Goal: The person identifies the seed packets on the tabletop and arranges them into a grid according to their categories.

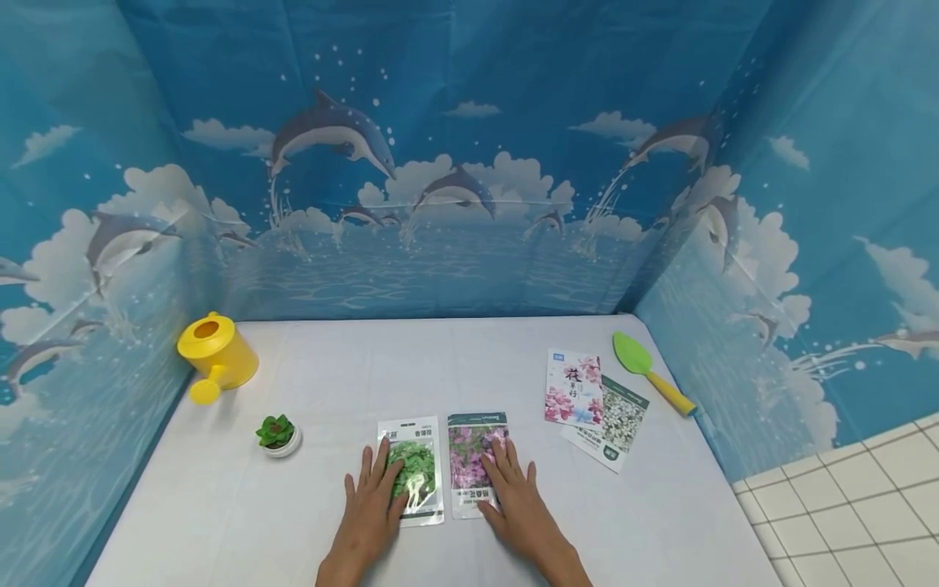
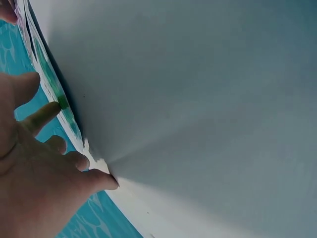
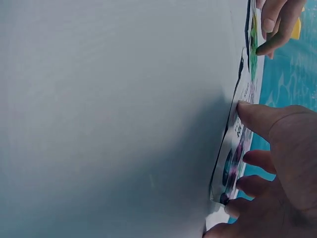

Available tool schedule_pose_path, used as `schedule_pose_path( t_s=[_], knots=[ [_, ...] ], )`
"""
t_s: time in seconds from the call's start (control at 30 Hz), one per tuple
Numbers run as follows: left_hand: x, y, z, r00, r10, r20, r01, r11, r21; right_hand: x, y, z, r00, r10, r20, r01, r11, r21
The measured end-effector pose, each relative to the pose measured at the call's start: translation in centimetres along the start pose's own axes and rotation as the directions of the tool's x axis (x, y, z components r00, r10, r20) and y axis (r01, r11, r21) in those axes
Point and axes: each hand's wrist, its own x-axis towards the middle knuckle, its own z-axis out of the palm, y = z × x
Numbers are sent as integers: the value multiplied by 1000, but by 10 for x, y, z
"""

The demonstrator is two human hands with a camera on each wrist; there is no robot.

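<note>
Two seed packets lie side by side on the white table in the head view. My left hand [image 1: 369, 507] rests with spread fingers on the left edge of the green-leaf seed packet [image 1: 420, 469]. On the pink-flower seed packet [image 1: 465, 456] lie the fingers of my right hand [image 1: 525, 504], its thumb near the lower corner. In the left wrist view, the left hand [image 2: 39, 173] has fingertips at the packet's edge and on the cloth. The right wrist view shows the right hand [image 3: 277, 173] with its thumb touching the pink-flower packet [image 3: 237, 144]. Neither hand grips anything.
Right of the hands, a pink-blossom packet [image 1: 572, 387] overlaps a white-flower packet [image 1: 622, 420]. Beyond them lies a green trowel with a yellow handle [image 1: 653, 373]. On the left stand a yellow watering can [image 1: 227, 355] and a small potted succulent [image 1: 277, 434]. Dolphin-print curtains [image 1: 440, 269] enclose the table.
</note>
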Motion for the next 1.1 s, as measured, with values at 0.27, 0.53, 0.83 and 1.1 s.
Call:
schedule_pose_path(
  t_s=[0.27,0.53,0.83,1.1],
  knots=[
    [-4,-7,15,995,49,-91,-55,996,-68,0,-2,0,1000,-8,-8,8,1000,-5],
    [1,-10,9,997,32,-71,-40,994,-104,2,5,-5,996,0,-95,3,1000,24],
    [15,3,-16,999,-13,51,16,999,-47,-4,34,-23,972,141,-186,-151,988,-38],
    [39,27,-10,991,129,35,-128,992,-24,-10,60,-38,935,292,-204,-303,952,-28]
  ],
)
